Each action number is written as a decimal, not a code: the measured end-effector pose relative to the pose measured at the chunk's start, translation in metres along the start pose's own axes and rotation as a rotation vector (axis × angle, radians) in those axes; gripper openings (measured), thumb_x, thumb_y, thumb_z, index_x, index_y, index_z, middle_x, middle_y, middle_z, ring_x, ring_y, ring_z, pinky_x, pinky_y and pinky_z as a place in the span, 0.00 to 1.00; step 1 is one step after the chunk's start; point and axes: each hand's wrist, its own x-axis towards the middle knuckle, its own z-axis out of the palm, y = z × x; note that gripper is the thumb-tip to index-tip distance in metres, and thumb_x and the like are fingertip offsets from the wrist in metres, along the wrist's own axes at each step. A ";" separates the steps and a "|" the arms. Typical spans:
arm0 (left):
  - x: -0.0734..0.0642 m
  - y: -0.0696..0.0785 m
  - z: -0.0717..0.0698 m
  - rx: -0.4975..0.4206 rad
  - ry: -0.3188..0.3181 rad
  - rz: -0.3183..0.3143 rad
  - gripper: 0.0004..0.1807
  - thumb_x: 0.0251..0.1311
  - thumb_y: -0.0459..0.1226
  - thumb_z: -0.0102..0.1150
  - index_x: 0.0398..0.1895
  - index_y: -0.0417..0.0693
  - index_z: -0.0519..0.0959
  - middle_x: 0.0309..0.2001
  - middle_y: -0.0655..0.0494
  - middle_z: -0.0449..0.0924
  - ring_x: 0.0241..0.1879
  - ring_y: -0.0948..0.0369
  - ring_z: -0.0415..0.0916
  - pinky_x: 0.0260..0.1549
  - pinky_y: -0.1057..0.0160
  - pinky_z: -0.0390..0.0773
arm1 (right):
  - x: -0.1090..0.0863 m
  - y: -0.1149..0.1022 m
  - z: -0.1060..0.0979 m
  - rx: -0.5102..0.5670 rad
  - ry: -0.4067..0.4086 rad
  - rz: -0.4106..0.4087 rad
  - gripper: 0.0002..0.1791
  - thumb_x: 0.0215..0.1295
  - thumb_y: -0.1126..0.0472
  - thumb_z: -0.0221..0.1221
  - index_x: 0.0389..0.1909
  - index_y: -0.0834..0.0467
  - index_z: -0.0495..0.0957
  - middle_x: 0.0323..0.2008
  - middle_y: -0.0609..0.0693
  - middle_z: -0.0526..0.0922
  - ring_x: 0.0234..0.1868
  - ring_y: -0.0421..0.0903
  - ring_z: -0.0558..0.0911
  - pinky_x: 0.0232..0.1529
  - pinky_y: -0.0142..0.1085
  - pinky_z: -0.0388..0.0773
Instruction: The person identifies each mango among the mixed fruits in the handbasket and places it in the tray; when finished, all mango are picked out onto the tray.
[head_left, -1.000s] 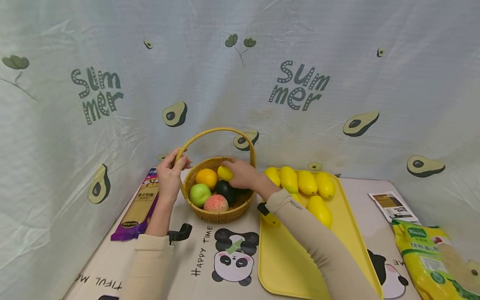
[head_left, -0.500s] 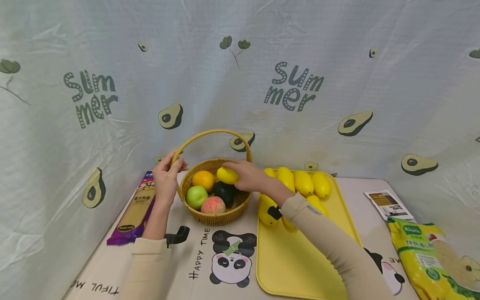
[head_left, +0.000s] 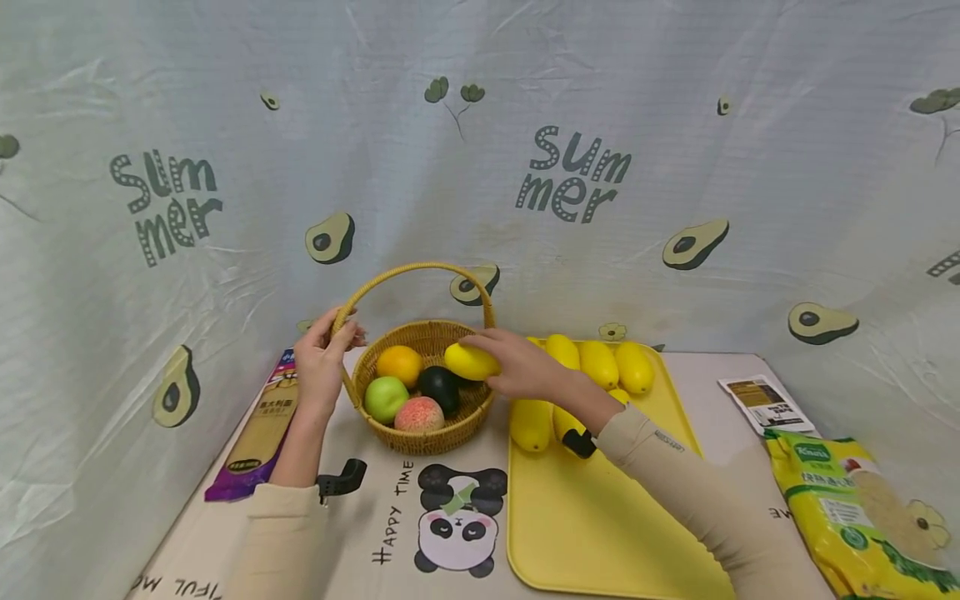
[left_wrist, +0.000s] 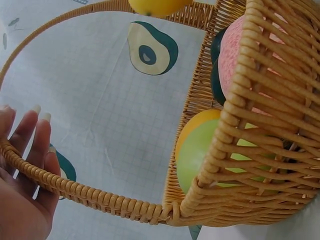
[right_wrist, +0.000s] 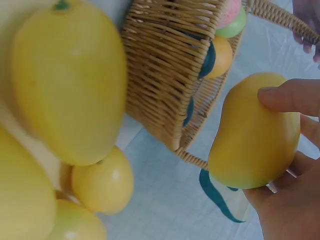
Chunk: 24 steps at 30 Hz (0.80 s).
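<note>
A yellow mango [head_left: 471, 362] is held by my right hand [head_left: 525, 364] over the right side of the wicker basket [head_left: 420, 444]. In the right wrist view the thumb lies on one side of that mango [right_wrist: 255, 130] and the fingers on the other. My left hand [head_left: 318, 358] grips the left side of the arched basket handle [head_left: 420, 267]. Inside the basket sit an orange [head_left: 400, 365], a green apple [head_left: 386, 400], a pink peach [head_left: 420, 415] and a dark green avocado-like fruit [head_left: 439, 390].
A yellow tray [head_left: 600, 533] to the right carries several mangoes [head_left: 634, 367]. Farther right lie a small pouch [head_left: 767, 404] and a yellow-green bag [head_left: 847, 508]. A purple pasta pack [head_left: 255, 442] lies left of the basket. A patterned curtain [head_left: 420, 183] stands behind.
My right hand has moved the mango rightward across the basket, toward its right rim. The left hand keeps its hold on the handle. The head view has shifted slightly.
</note>
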 end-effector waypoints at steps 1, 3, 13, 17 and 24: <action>0.000 0.000 0.000 0.012 -0.005 -0.007 0.12 0.70 0.34 0.56 0.52 0.37 0.81 0.30 0.60 0.82 0.31 0.64 0.83 0.40 0.71 0.82 | -0.003 0.001 0.000 0.001 0.003 -0.001 0.37 0.59 0.66 0.61 0.71 0.47 0.67 0.70 0.53 0.70 0.67 0.52 0.72 0.67 0.48 0.72; 0.000 0.000 -0.001 0.036 -0.018 -0.020 0.13 0.70 0.36 0.56 0.51 0.38 0.80 0.31 0.61 0.83 0.31 0.65 0.83 0.41 0.70 0.82 | -0.010 0.005 0.001 0.000 0.006 -0.003 0.37 0.59 0.65 0.62 0.71 0.47 0.67 0.68 0.52 0.71 0.66 0.51 0.74 0.65 0.47 0.74; 0.003 -0.001 -0.009 0.040 -0.062 -0.064 0.10 0.69 0.37 0.58 0.49 0.44 0.82 0.32 0.63 0.85 0.32 0.67 0.84 0.40 0.72 0.80 | -0.038 0.019 0.004 -0.009 0.033 -0.027 0.35 0.61 0.62 0.63 0.71 0.49 0.68 0.67 0.50 0.73 0.64 0.50 0.75 0.66 0.47 0.73; 0.008 -0.013 -0.011 0.023 -0.059 -0.068 0.10 0.69 0.35 0.57 0.49 0.45 0.82 0.32 0.62 0.85 0.31 0.69 0.84 0.39 0.72 0.79 | -0.050 0.026 0.002 0.007 0.031 0.002 0.36 0.61 0.63 0.63 0.72 0.50 0.67 0.69 0.52 0.72 0.68 0.52 0.73 0.68 0.49 0.71; 0.014 -0.027 -0.010 0.023 -0.052 -0.057 0.11 0.69 0.37 0.59 0.50 0.46 0.82 0.32 0.64 0.84 0.33 0.64 0.85 0.40 0.72 0.81 | -0.074 0.044 -0.003 0.026 0.032 0.095 0.36 0.62 0.62 0.63 0.72 0.48 0.66 0.70 0.51 0.70 0.71 0.52 0.70 0.70 0.50 0.68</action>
